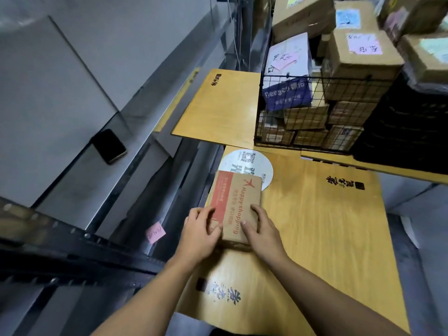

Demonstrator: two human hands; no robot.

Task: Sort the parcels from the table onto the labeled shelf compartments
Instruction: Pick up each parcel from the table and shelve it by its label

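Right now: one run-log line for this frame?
phase: pick | left hand + right hand: gripping Happy shopping parcel by near end | parcel on wooden table | wire basket: full

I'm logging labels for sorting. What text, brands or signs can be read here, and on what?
"Happy shopping": red print on the brown parcel held by the left hand and right hand.
"Reeger" or similar, uncertain: purple box in the wire basket.
Black calligraphy logos on the wooden table: not readable.
QR code and print on the white disc: too small.
Handwritten sticky notes on the boxes and the shelf: blurred.
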